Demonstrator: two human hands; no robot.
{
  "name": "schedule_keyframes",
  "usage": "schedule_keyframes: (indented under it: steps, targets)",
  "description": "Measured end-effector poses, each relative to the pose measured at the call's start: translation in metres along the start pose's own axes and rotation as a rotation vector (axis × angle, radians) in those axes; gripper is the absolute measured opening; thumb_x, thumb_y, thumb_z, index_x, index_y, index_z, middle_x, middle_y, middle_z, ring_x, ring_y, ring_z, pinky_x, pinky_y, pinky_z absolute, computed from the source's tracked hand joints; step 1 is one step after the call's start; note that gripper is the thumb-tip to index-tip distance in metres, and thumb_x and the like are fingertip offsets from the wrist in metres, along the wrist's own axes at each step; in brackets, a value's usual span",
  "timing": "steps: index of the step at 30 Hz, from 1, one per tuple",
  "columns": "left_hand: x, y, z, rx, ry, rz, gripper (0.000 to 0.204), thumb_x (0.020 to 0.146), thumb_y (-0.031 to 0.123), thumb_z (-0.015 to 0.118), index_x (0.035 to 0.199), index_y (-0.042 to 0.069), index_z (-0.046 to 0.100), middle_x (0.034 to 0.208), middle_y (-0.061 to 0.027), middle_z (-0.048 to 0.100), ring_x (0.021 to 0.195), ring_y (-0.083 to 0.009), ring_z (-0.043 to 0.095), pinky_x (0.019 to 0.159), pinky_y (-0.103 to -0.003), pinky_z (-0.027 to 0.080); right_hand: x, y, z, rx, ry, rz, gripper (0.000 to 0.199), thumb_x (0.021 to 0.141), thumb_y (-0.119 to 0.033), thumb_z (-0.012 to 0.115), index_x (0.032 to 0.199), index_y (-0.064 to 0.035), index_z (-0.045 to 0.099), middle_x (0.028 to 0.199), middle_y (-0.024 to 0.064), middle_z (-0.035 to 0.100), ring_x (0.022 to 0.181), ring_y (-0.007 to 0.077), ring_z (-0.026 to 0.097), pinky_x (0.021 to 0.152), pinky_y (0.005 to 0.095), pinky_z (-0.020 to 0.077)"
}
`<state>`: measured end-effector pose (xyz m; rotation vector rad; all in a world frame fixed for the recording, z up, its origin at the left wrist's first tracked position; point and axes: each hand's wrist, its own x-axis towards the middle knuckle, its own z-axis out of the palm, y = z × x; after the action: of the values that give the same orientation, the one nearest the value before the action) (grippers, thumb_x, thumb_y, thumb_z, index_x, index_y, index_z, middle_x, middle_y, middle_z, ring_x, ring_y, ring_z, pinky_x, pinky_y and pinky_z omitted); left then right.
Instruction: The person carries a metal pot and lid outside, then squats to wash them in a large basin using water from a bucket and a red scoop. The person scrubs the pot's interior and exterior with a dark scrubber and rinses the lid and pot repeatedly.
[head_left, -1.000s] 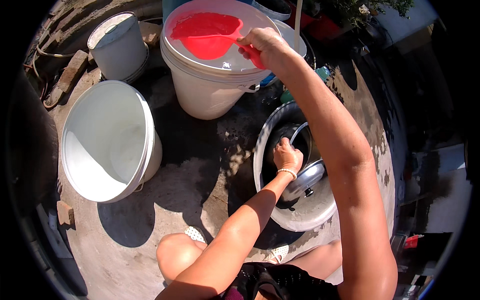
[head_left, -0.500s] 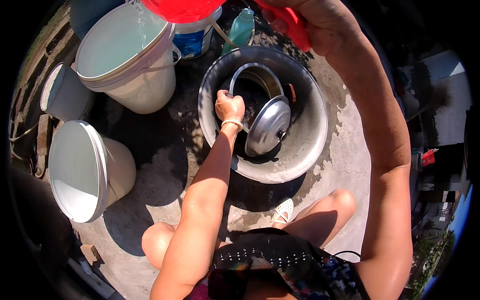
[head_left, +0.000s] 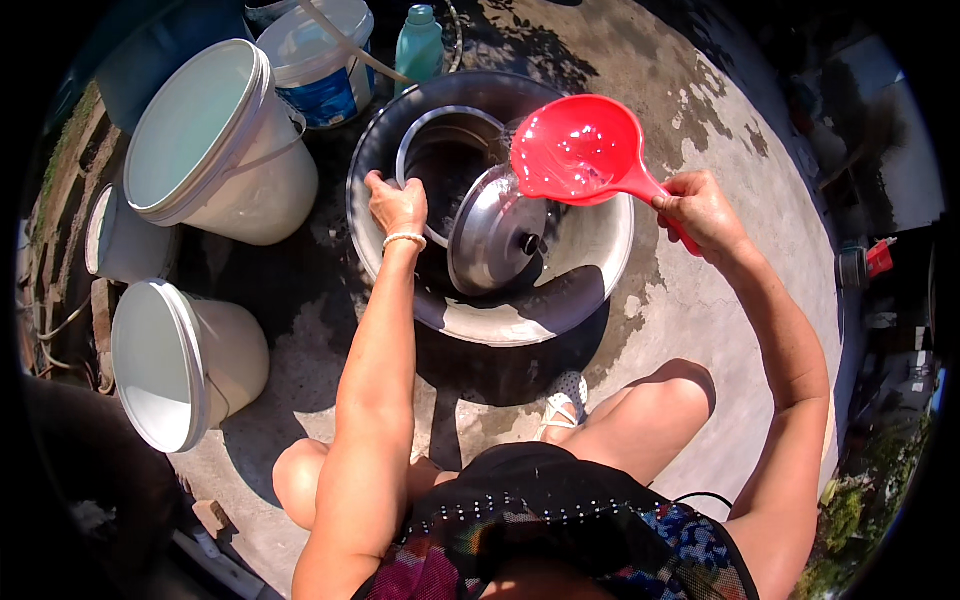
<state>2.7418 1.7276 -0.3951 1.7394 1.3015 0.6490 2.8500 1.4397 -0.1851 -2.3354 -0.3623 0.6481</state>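
The right hand [head_left: 705,215], right of centre in the upper half of the frame, is closed around the handle of a bright red, round-bowled plastic dipper [head_left: 585,150]; the dipper's long axis slants from that hand up and left, so its bowl lies to the hand's upper left, tilted, with shiny wet highlights inside. Clear streaks that look like water show at the bowl's left edge, on the side facing a round metal pot with a pale rim and a dark inside [head_left: 460,125]. The pot sits above centre, in the wide grey metal basin [head_left: 590,280], and its mouth is left of the dipper bowl. The left hand [head_left: 400,205], with a pale beaded bracelet [head_left: 404,238] at the wrist, is much the nearer to the pot: it is curled at the pot's left rim and seems to grip it, though the fingertips are hidden. A domed silver metal lid with a black knob [head_left: 490,245] leans at the pot's lower right, its knob toward the lower right of the frame. The dipper bowl's lower left edge overlaps the lid in view; whether they touch cannot be told.
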Motion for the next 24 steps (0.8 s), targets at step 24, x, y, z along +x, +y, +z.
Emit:
schedule_keyframes:
  steps: [24]
  targets:
    - [-0.057, -0.020, 0.032, 0.029, -0.404, 0.408, 0.024, 0.074, 0.009, 0.057, 0.095, -0.002, 0.060, 0.084, -0.0212, 0.063, 0.077, -0.0327, 0.062, 0.073, -0.036, 0.048, -0.004, 0.091, 0.005, -1.090, 0.483, -0.731, 0.023, 0.071, -0.008, 0.056, 0.092, 0.0014, 0.057, 0.073, 0.0087, 0.059, 0.061, 0.0217, 0.059, 0.056, 0.0330, 0.0437]
